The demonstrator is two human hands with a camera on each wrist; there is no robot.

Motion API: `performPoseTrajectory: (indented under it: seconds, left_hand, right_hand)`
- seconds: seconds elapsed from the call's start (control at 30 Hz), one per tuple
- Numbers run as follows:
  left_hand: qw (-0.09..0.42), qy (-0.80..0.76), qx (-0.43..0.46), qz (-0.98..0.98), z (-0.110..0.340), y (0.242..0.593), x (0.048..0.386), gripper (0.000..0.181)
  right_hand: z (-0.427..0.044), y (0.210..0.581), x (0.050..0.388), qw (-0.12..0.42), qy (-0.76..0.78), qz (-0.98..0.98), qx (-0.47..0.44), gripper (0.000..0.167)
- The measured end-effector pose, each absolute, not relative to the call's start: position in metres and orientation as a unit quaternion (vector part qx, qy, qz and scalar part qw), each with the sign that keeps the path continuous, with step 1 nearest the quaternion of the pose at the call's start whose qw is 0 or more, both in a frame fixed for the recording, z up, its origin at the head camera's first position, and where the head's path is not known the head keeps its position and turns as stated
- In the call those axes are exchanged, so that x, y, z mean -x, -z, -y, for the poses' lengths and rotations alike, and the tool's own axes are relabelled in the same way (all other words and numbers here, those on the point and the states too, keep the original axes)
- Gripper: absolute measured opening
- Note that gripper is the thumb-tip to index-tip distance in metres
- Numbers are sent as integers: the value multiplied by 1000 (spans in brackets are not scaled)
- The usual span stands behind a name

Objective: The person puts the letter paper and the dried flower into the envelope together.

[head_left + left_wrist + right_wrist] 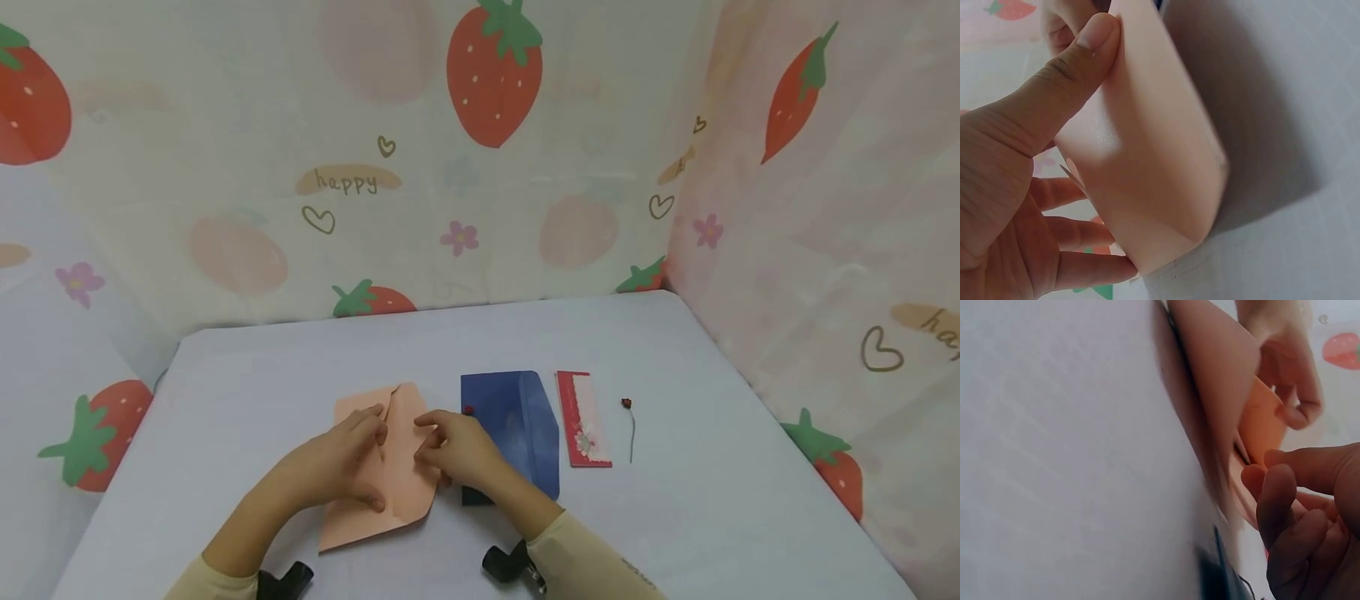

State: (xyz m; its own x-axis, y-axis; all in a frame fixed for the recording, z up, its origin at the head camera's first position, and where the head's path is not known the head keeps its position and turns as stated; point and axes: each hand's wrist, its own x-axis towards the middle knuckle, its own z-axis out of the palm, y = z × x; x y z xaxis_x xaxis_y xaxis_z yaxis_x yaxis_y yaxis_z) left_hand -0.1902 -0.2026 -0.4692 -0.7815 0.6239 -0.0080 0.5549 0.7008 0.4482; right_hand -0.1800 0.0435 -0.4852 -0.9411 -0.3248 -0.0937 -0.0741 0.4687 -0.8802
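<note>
A peach envelope point(408, 479) lies on the white table in the head view, its flap partly lifted. My left hand point(341, 458) rests on it, fingers and thumb spread apart. In the left wrist view the thumb point(1088, 50) presses its face, and the other fingertips touch it farther along. My right hand point(461, 450) has curled fingers and pinches the envelope's right edge; the right wrist view shows thumb and index fingertip point(1269, 465) together there. Under the right forearm lies a dark blue envelope point(502, 408), with a small red flower point(468, 410) at its left edge.
A red and pink card point(585, 421) lies right of the blue envelope. Beyond it is a small red rose point(627, 404) on a thin stem. White table point(720, 500) extends around these things, and a strawberry-patterned curtain point(510, 192) hangs behind it.
</note>
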Motion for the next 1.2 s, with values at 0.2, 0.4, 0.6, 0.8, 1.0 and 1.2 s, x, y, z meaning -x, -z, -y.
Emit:
performPoseTrajectory:
  seconds: [0.2,0.4,0.6,0.8,1.0,1.2]
  left_hand:
    - [84,-213,-316,-921,202,472,193,80]
    - [79,-212,-318,-921,201,470,192,80]
    - [77,-211,-317,-921,201,470,192,80]
    - [87,-212,-310,-923,201,471,191,80]
    - [70,-204,-317,-924,204,471,191,78]
    - [72,-205,-319,-922,203,473,193,79]
  right_hand:
    - [-55,473,190,87,455,-879,110,44]
    - [-74,464,202,25,418,-904,90,40]
    - [-85,462,207,-6,383,-922,55,37]
    - [-90,461,205,-2,337,-941,9,37]
    - [-87,465,205,4,310,-951,-11,36]
    - [-82,471,208,19,274,-961,-44,34]
